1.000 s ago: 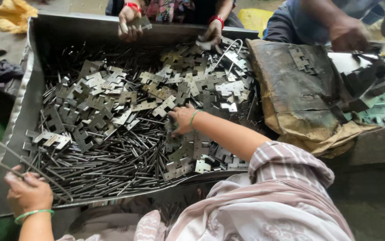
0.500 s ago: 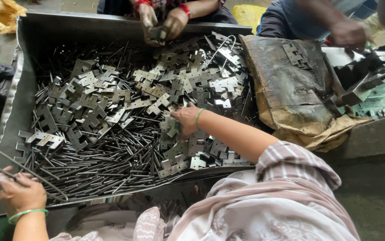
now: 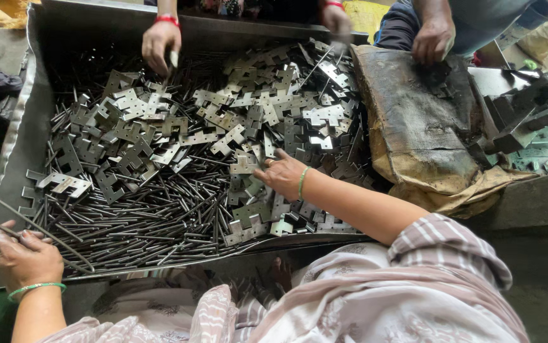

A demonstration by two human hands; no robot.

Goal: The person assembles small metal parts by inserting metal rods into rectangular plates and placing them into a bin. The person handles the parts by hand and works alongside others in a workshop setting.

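The right hand, fingers spread open, paws the hinge plates at the tray's centre. At eight o'clock, the left hand pinches thin metal rods, held ready.

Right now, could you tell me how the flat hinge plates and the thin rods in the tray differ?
The hinge plates are flat, notched and pale grey; the rods are thin, straight and darker. The plates heap across the far and middle parts of the tray, while the rods lie mostly along its near side. The right hand rests on plates; the left hand grips long rods. Both are bare metal, loosely piled.
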